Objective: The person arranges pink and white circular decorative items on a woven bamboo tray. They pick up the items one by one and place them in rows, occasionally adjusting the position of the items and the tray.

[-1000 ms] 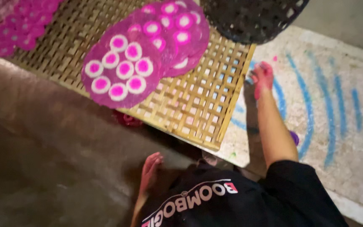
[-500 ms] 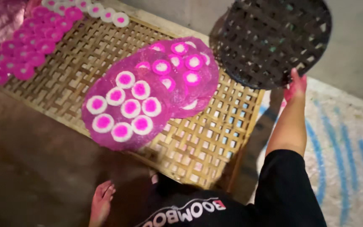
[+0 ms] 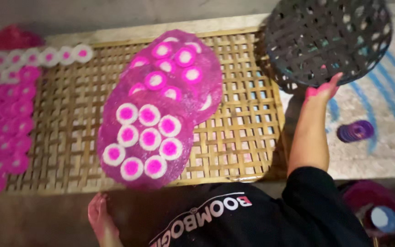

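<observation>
Bamboo rack (image 3: 234, 151): large slatted lattice, laid flat and low, serving as the counter for the pink sheets; spans most of the head view.
Dark woven tray (image 3: 328, 41): round, open-weave, black; tilted up at the rack's far right corner, lower rim overhanging the rack edge and the ground beyond.
Pink sheets (image 3: 147, 137): two oval magenta sheets, overlapping, each set with white-ringed pink discs; lying mid-rack, well apart from the tray.
Disc rows (image 3: 10, 105): more pink and white rounds ranked along the rack's left end.
Right hand (image 3: 323, 91): pink-stained, raised on an outstretched arm; grip closed on the tray's lower rim, fingertips curled onto the weave.
Left hand: out of view; grip state cannot be told.
Bare foot (image 3: 101, 219): on the ground just below the rack's near edge.
Purple coil (image 3: 355, 131): small ringed disc on the chalk-marked ground, right of the arm.
Tray versus grip: rim touching the fingers, body of the tray above and beyond the hand.
Handling, as a judgement: one-handed rim hold leaves the wide tray prone to swinging; better steadied level, kept clear of the soft sheets, edge not dragged across the lattice.
</observation>
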